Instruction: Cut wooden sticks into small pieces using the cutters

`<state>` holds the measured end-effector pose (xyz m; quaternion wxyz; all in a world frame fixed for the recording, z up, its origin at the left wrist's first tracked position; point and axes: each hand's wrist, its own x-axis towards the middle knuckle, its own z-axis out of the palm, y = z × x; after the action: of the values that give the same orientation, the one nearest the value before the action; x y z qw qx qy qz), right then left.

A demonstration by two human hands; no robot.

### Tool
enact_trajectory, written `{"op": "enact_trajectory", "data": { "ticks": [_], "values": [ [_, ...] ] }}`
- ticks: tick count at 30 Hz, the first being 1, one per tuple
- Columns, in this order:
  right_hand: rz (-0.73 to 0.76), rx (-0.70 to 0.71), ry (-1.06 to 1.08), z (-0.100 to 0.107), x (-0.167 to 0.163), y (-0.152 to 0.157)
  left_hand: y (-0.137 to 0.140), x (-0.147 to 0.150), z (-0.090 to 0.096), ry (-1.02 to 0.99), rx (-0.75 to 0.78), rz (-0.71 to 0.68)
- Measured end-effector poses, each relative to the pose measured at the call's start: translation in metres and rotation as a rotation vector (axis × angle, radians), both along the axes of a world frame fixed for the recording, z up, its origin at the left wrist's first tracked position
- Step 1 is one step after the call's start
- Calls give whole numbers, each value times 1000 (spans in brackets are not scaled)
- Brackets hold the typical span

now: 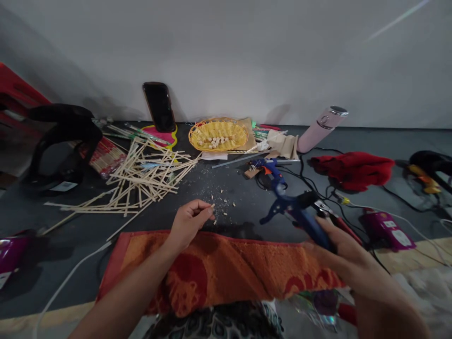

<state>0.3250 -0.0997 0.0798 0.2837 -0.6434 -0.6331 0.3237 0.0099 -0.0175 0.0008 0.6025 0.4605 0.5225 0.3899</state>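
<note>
My left hand [189,222] is closed in a pinch on a short piece of wooden stick [213,206], just above the dark surface. My right hand [348,259] is closed round the handle of a blue plier-like tool [300,214], blurred by motion, its head pointing left. The tool's exact kind cannot be made out. Red-handled pliers [341,223] lie right behind it. Several small cut stick pieces [224,202] and crumbs are scattered beyond my left hand. A yellow woven basket [197,141] at the back contains more small pieces.
Long wooden sticks [148,176] lie heaped on the left near a propped phone [159,106]. A blue glue gun [271,167], cables, a red cloth [353,169] and a pink flask [318,132] are to the right. An orange towel [229,268] covers the near edge.
</note>
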Motion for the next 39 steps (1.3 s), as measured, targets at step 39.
{"op": "enact_trajectory", "data": {
  "ticks": [39],
  "values": [
    [260, 315, -372, -71, -108, 44, 0, -4, 2, -327, 45, 72]
  ]
}}
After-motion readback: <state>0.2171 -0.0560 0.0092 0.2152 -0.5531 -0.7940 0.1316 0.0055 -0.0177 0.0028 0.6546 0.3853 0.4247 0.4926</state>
